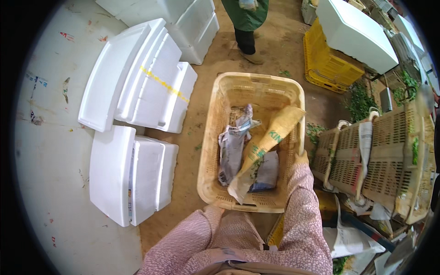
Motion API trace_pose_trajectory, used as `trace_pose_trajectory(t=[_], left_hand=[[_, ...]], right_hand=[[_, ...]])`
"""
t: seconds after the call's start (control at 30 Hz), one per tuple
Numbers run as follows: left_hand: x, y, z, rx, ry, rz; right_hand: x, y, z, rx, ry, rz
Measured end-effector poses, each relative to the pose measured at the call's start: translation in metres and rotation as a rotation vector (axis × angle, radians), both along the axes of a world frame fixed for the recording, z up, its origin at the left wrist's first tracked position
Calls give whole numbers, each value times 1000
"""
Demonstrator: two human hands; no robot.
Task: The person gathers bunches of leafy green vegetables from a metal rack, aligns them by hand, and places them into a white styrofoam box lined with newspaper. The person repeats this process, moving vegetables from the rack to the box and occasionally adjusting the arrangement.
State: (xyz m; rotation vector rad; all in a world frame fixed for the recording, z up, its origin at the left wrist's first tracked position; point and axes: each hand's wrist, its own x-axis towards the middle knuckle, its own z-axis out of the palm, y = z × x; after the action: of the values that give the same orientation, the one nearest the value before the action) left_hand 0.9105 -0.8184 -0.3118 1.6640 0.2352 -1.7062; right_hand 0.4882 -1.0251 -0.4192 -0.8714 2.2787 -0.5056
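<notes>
A large tan plastic basket [211,151] with slotted walls is in front of my body. At its near left corner is my left hand [213,210], closed on the rim and partly hidden by the sleeve and basket. On the right side my right hand [300,158] grips the rim, its fingertips out of sight. Inside lie a crumpled yellow-brown paper sack [270,139] with green print, leaning up to the right wall, and a crumpled sheet of newspaper [232,149] on the left. Another flat paper piece [266,170] lies partly under the sack.
White foam boxes [156,78] with lids are stacked along the wall at left. A person in a green apron [247,18] stands ahead. Yellow crates [327,57] with a white foam box [357,36] on top stand far right. Tan slotted baskets [382,160] are close at right.
</notes>
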Motion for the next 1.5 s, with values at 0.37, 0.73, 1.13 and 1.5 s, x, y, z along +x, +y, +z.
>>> trace_pose_trajectory(t=[0.37,0.73,1.13,1.5], left_hand=[[50,20,-171,61,198,-123],[85,6,-210,-35,-104,-639],[141,54,-40,-307,-80,-1201],[-154,318,229,-1721,140,-1646]], right_hand=[[32,26,-59,89,236,-111],[141,149,45,-432,118,-280],[348,596,170,-69,-212,-9],[316,767,265,-247,-210,-318]])
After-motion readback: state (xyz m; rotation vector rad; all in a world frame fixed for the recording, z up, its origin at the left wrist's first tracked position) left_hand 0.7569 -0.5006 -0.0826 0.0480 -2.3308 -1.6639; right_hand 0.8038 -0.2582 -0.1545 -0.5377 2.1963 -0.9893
